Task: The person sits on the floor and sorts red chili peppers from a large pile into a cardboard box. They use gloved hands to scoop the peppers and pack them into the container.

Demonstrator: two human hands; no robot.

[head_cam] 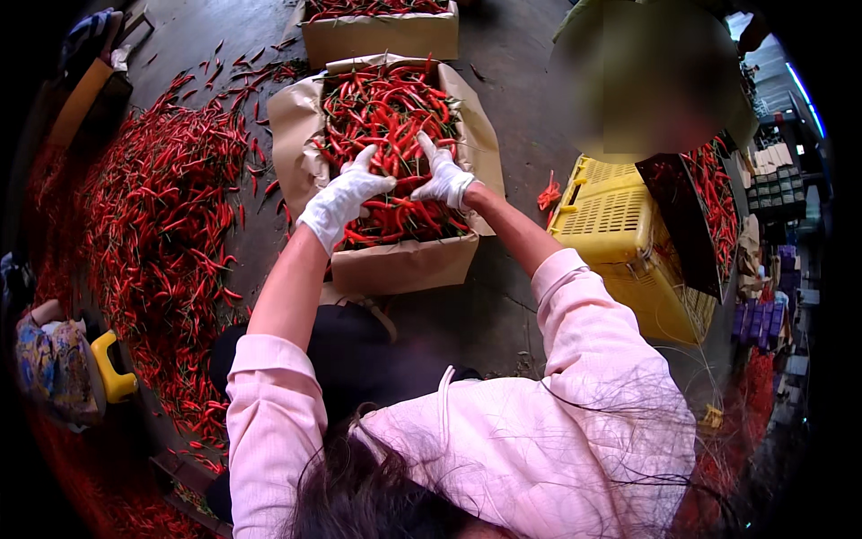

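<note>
Before me stands a cardboard box (404, 271) lined with brown paper (296, 121) that folds out over its sides. Red chili peppers (387, 98) with green stems fill it. My left hand (350, 188), in a white glove, rests at the left part of the pile with thumb and fingers spread. My right hand (441, 176), gloved the same way, lies on the chilies at the right, its fingers also apart. Several chilies lie between the two hands; neither hand is closed around any. Some fingertips are hidden among the peppers.
A large heap of red chilies (168, 229) covers the floor at left. Another filled box (380, 37) stands beyond mine. To the right is a yellow slotted plastic crate (599, 209), near a blurred person (646, 74). A yellow stool (113, 367) stands at far left.
</note>
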